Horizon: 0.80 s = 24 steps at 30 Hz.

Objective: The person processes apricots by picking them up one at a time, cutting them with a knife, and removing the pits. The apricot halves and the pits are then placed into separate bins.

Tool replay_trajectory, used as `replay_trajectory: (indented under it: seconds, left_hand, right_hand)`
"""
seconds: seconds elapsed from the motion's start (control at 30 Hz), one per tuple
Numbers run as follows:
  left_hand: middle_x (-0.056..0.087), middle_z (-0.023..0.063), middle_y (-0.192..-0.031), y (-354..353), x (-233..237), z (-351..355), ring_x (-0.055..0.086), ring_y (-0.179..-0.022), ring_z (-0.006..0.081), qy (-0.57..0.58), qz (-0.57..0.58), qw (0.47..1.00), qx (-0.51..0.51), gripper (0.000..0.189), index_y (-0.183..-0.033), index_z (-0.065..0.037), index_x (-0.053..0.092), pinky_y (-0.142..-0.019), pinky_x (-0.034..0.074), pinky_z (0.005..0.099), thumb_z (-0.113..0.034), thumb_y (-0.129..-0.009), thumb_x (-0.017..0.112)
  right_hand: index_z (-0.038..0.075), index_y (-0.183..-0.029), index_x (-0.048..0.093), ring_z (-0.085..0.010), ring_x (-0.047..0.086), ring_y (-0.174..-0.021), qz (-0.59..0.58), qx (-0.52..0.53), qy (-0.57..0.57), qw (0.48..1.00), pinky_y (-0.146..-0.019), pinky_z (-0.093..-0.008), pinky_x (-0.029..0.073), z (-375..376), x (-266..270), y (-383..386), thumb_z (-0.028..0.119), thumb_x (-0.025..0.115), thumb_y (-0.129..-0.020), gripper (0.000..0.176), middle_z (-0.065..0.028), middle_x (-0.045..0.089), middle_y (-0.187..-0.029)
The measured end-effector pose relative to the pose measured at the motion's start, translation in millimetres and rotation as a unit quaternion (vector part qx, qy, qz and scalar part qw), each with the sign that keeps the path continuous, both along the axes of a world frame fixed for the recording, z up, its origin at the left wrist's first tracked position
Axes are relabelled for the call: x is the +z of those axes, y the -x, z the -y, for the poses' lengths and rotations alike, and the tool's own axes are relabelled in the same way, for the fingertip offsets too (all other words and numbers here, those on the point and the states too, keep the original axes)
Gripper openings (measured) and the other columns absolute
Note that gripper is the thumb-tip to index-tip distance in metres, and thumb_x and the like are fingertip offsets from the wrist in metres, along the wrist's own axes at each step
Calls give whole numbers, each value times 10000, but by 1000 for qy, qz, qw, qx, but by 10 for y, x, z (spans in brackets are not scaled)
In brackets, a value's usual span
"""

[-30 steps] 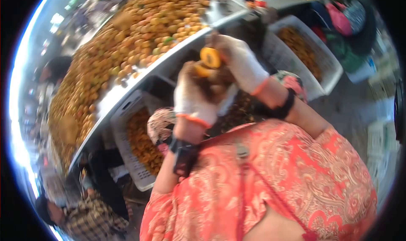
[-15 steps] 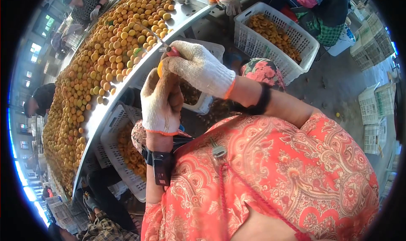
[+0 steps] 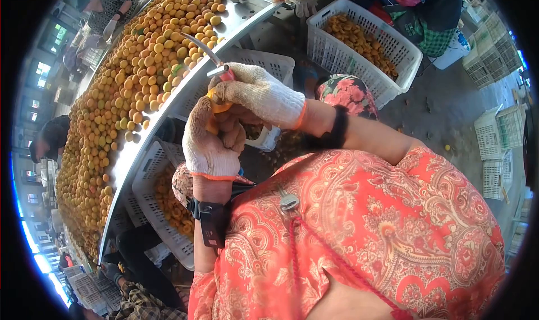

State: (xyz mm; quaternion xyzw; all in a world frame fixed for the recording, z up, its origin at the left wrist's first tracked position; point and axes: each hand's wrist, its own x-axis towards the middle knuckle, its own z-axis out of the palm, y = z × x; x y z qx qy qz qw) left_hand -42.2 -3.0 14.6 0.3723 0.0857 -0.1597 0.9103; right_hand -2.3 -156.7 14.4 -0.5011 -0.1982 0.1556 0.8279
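In a white knitted glove with a stained palm, my left hand (image 3: 213, 137) is closed on an orange apricot piece (image 3: 219, 104), partly hidden by the fingers. Close against it, my right hand (image 3: 255, 92), gloved too, grips a knife (image 3: 225, 73) with a red handle. The curved blade points up and left over the metal table edge, and the right fingers also touch the apricot piece. Many whole apricots (image 3: 149, 62) lie heaped on the metal table (image 3: 128, 161) beyond both hands.
A white crate (image 3: 365, 48) of apricot pieces stands at the upper right, another (image 3: 168, 208) below the table edge. A co-worker (image 3: 432, 17) sits at the top right; others are at the left. Stacked crates (image 3: 497, 132) stand far right.
The knife blade now shows more fully, clear of the fingers. The apricot piece shows more between my hands, and my left hand has shifted slightly down and left.
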Motion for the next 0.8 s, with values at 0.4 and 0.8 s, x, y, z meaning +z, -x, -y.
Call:
replay_trajectory:
  seconds: [0.4,0.8]
  left_hand:
    - [526,5,-608,43,119,62,409,-391,91,-294,54,949,101,149,-901,-53,632,-350,271,250,-187,-942,582]
    - [674,135,-843,301,257,-148,649,-583,220,-212,137,967,40,86,-911,14,624,-529,540,307,-54,-868,591]
  right_hand:
    - [29,-999,576,-417,649,-839,384,-113,399,825,-708,-463,514,210,200,1,226,669,-830,275,-218,661,-846]
    - [2,-949,637,-318,652,-718,242,-127,252,928,-672,-390,502,-30,63,125,129,625,-835,171,-210,640,-776]
